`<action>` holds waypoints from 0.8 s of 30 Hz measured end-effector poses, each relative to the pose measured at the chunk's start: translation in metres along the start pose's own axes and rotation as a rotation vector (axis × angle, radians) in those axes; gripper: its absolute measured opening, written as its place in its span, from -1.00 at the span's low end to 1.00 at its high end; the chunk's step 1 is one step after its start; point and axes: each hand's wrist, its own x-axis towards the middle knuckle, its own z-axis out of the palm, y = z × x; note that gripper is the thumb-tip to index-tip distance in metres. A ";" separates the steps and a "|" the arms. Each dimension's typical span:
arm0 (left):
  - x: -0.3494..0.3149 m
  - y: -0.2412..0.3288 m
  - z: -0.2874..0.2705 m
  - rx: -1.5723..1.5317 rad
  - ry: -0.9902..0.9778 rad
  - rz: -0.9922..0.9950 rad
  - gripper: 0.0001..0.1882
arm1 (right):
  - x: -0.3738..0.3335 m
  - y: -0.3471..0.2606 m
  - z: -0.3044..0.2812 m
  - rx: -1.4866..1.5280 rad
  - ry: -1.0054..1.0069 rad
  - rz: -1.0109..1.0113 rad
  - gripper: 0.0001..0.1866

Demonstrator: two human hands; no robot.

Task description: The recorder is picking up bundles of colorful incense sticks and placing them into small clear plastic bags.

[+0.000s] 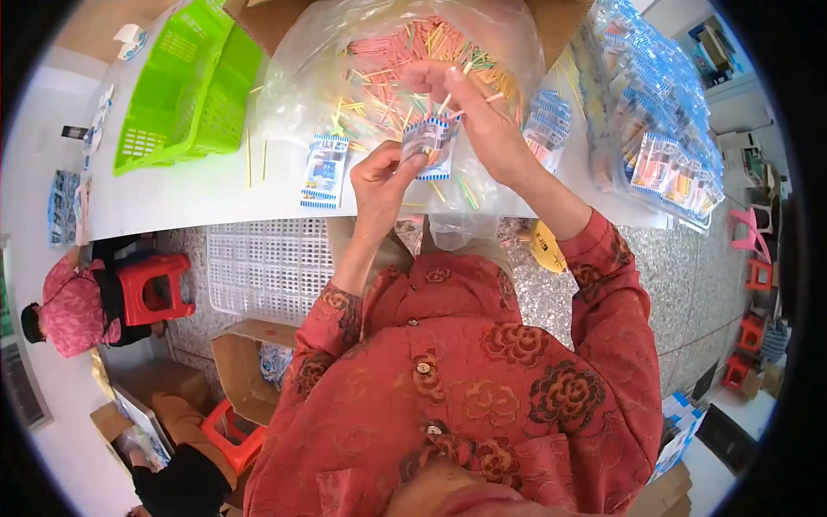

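Observation:
My left hand [380, 185] pinches a small clear packet [431, 138] with blue-and-white striped ends between thumb and fingers. A few coloured sticks show inside it. Just above the packet's top edge is my right hand [487, 129], its fingers curled around a few thin pale sticks [445, 103]. Beyond both hands, a large clear plastic bag [297, 86] spreads open, with a heap of pink, yellow and green sticks [413, 47] in it. One striped packet [325, 172] lies on the table left of my left hand, and more striped packets [549, 121] lie right of my right hand.
A green basket [185, 95] stands at the left of the white table [233, 194]. Many filled packets [663, 103] are piled at the right. A cardboard box [564, 21] is behind the bag. Below are a white crate [258, 267] and red stools [155, 289]; other people sit at left.

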 end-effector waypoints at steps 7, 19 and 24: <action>-0.001 0.000 -0.001 -0.016 0.005 0.045 -0.95 | -0.003 -0.003 0.003 -0.046 -0.029 0.023 -0.54; -0.002 0.009 -0.002 -0.009 -0.017 -0.030 -0.90 | 0.008 -0.012 -0.009 -0.093 -0.287 0.061 -0.61; -0.002 0.008 -0.003 -0.032 -0.014 -0.035 -0.89 | 0.015 -0.005 -0.014 -0.388 -0.518 0.213 -0.57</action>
